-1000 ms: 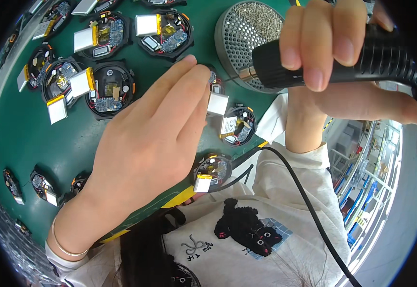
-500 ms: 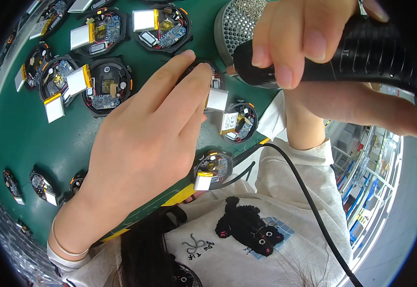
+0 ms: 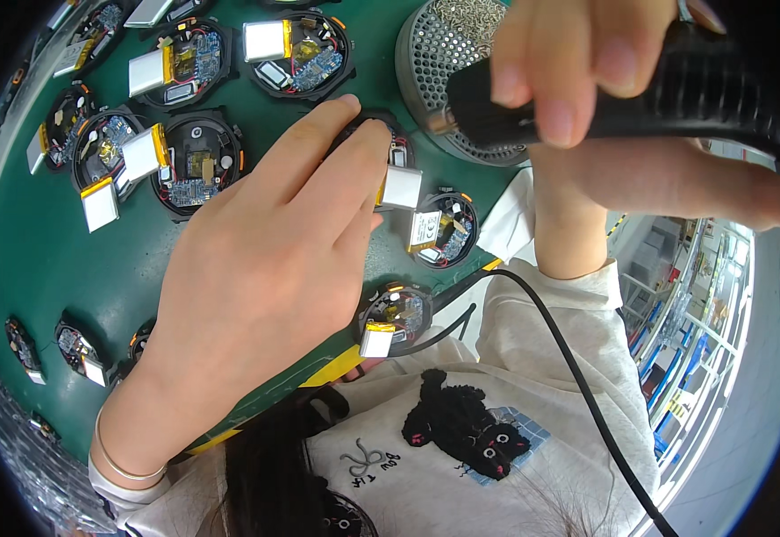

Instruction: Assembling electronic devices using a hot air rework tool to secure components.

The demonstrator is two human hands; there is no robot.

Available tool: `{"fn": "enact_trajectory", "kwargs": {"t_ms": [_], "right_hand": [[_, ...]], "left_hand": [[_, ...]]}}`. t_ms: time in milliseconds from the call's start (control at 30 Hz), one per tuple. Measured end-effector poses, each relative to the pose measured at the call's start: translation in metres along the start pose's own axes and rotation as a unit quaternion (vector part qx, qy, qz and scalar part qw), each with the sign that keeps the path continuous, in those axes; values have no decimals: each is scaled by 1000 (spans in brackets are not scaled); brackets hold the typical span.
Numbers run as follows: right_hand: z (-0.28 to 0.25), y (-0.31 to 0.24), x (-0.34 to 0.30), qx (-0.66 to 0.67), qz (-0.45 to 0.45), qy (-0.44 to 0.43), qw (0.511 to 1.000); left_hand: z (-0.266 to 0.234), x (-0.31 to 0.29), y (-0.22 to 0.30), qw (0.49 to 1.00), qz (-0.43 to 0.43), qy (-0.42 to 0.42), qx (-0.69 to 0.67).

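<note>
My right hand is wrapped round a black electric screwdriver, raised at the upper right. Its metal tip points left, in front of a round perforated metal dish that holds many small screws. My left hand reaches over the green bench with fingers closed round a round black watch housing. Most of that housing is hidden under the fingers; a silver battery sticks out beside them. Another open watch housing lies just right of it.
Several open watch housings with circuit boards and attached batteries, such as one watch housing, lie across the green bench. A white cloth lies at the bench edge. A black cable runs down across my shirt; shelving stands at right.
The screwdriver in my right hand has shifted slightly right and up, so more of its metal tip shows. My left hand stays almost in place on the watch housing.
</note>
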State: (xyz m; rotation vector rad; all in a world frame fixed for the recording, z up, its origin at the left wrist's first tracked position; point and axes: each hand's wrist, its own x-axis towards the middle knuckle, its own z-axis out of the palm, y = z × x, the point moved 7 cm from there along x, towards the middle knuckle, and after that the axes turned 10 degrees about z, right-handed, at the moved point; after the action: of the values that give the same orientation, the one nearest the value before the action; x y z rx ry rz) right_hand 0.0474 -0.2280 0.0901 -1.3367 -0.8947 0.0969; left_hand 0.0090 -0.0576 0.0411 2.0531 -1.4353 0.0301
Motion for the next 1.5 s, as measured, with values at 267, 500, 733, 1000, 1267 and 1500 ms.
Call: {"fn": "enact_trajectory", "kwargs": {"t_ms": [267, 500, 733, 1000, 1267, 1500], "right_hand": [[-4, -5, -3, -24, 2, 7, 1000], [1, 0, -1, -25, 3, 7, 1000], [-1, 0, 2, -35, 4, -4, 999], [-2, -16, 8, -11, 86, -44, 995], [32, -5, 13, 28, -7, -14, 999], [34, -4, 16, 14, 1, -22, 1000]], "left_hand": [[1, -1, -3, 998, -42, 3, -41], [0, 1, 2, 1000, 14, -9, 12], [0, 2, 2, 999, 23, -4, 22], [1, -2, -1, 999, -16, 28, -11], [0, -5, -4, 997, -39, 60, -40], [-2, -1, -3, 998, -26, 54, -23]]}}
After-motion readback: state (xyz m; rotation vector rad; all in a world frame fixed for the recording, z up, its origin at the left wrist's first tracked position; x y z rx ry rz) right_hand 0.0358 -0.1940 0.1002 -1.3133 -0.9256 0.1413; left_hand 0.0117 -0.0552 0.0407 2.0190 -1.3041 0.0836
